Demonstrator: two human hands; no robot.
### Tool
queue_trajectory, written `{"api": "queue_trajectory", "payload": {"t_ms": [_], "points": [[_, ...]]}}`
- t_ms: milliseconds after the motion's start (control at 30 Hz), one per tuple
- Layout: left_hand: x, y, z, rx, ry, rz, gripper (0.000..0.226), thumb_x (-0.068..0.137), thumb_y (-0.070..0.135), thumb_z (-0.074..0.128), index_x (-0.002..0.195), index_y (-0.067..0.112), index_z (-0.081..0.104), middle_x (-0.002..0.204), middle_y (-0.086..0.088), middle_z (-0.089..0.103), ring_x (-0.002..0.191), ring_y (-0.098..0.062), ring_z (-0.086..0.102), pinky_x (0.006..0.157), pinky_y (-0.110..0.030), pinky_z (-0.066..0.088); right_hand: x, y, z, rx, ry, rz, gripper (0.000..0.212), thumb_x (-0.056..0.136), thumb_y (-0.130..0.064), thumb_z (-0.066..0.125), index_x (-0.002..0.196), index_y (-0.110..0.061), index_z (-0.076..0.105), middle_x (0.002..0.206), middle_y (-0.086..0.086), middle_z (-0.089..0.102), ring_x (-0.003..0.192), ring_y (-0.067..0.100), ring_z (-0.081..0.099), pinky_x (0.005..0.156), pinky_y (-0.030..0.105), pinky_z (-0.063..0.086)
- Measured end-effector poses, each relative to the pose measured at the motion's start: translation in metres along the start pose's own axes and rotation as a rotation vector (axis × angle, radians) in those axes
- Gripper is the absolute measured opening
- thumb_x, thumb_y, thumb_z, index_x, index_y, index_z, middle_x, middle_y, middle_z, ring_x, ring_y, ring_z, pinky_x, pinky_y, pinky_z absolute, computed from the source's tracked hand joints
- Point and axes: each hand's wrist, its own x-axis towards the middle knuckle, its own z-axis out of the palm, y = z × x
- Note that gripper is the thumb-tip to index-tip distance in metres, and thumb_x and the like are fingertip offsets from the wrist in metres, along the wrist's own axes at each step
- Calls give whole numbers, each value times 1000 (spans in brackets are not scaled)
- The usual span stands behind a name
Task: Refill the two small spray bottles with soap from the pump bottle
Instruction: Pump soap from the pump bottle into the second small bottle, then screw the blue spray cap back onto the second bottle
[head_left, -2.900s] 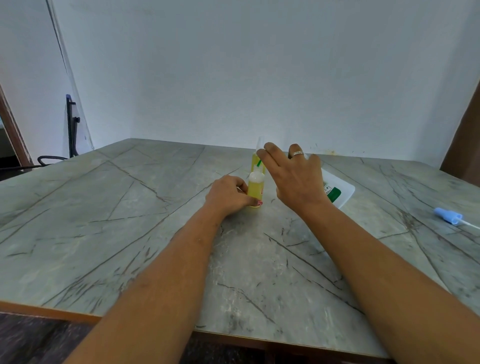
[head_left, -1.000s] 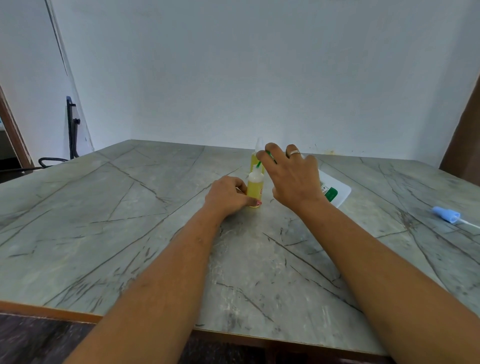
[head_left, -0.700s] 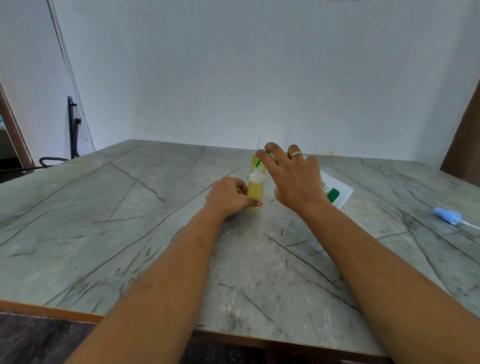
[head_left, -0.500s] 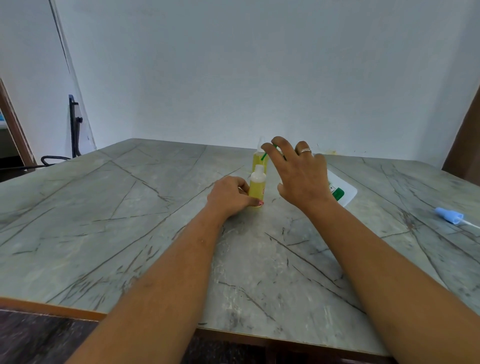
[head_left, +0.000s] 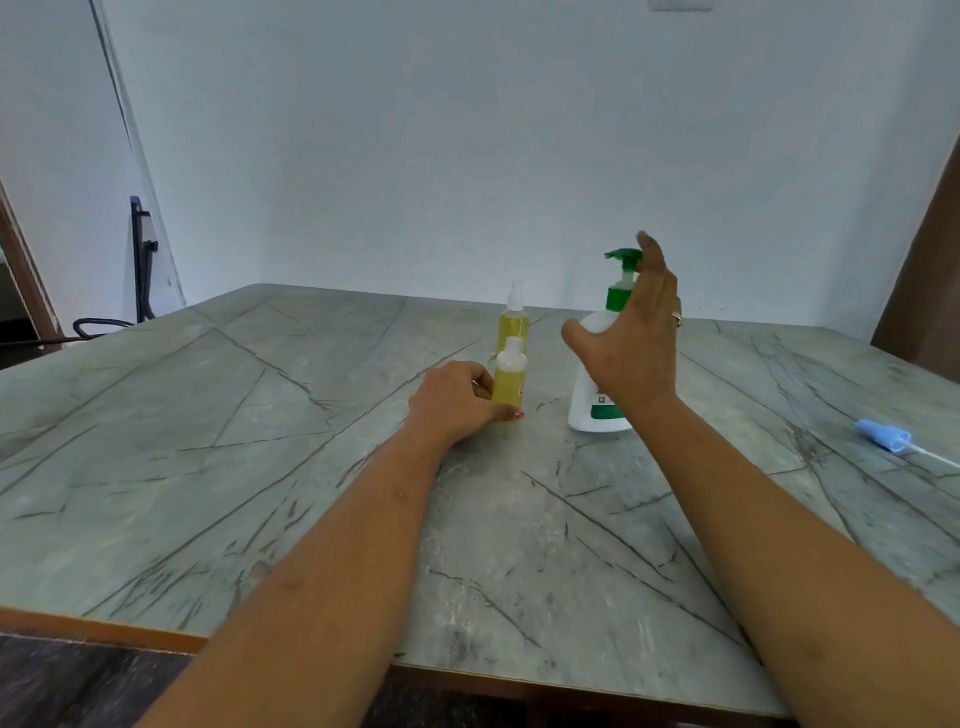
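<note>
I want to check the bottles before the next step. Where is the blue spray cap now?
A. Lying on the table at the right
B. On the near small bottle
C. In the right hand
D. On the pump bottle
A: the blue spray cap lies alone on the table, far right of the pump bottle.

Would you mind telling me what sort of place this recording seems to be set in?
Probably a plain room at home or a small workplace, though it is hard to be sure: a large grey-green marble-patterned table with a wooden edge, bare white walls, and a black cable with a stand in the left corner.
</note>
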Motion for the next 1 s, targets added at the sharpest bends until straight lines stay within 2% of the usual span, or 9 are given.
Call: {"api": "queue_trajectory", "payload": {"t_ms": [67, 133, 333, 467, 600, 667, 733, 867, 1000], "points": [[0, 0, 0, 6, 1, 5, 47, 59, 55, 78, 91, 27, 59, 97, 4, 64, 88, -13, 59, 83, -35, 53, -3, 2, 2, 49, 16, 40, 99, 68, -27, 77, 146, -20, 17, 134, 6, 38, 102, 2, 37, 90, 23, 32], [-1, 1, 0, 7, -1, 3, 55, 57, 58, 78, 98, 26, 60, 98, 5, 64, 88, -12, 60, 83, -34, 53, -4, 4, 3, 90, 15, 53, 99, 69, -29, 78, 147, -20, 17, 135, 6, 38, 101, -1, 32, 92, 24, 29], [-6, 5, -1, -59, 28, 28, 63, 58, 59, 76, 109, 24, 59, 104, 6, 65, 88, -10, 59, 83, -32, 52, -3, 12, 7, 162, -82, 84, 110, 67, -38, 81, 149, -21, 9, 143, 4, 29, 116, 4, 29, 101, 30, 25], [-10, 6, -3, -167, 61, 53, 68, 59, 56, 78, 114, 22, 60, 110, 2, 67, 91, -10, 60, 84, -30, 50, -7, 20, 5, 228, -164, 144, 119, 63, -26, 85, 149, -24, 3, 130, -1, 31, 113, 8, 33, 100, 30, 31], [-14, 10, -2, -197, 116, 72, 65, 60, 57, 77, 114, 23, 61, 111, 3, 66, 90, -8, 58, 83, -30, 49, -11, 26, 2, 254, -237, 219, 122, 64, -19, 85, 149, -27, -2, 143, 6, 29, 116, 11, 37, 97, 26, 31], [-16, 12, -2, -157, 168, 67, 65, 59, 62, 74, 112, 27, 60, 109, 6, 67, 88, -5, 56, 82, -32, 49, -12, 29, 0, 260, -263, 270, 121, 64, -20, 85, 148, -28, -2, 139, 5, 35, 115, 16, 43, 95, 29, 35], [-19, 14, -4, -115, 214, 62, 67, 58, 67, 71, 112, 29, 59, 107, 10, 67, 89, -5, 56, 78, -30, 46, -15, 31, -1, 248, -316, 332, 116, 64, -24, 85, 148, -27, 3, 123, -2, 44, 103, 15, 49, 87, 28, 40], [-21, 16, -5, -106, 269, 69, 70, 57, 70, 70, 113, 31, 58, 107, 11, 67, 97, -7, 59, 84, -33, 45, -14, 37, 1, 222, -374, 455, 87, 63, -34, 85, 131, -20, 32, 96, -10, 51, 91, 15, 54, 68, 23, 42], [-20, 15, -4, -124, 284, 82, 68, 57, 68, 72, 112, 31, 58, 106, 12, 67, 95, -6, 59, 82, -31, 43, -14, 42, 11, 235, -375, 528, 77, 63, -36, 84, 120, -20, 35, 95, -9, 50, 90, 14, 52, 70, 25, 43]]}}
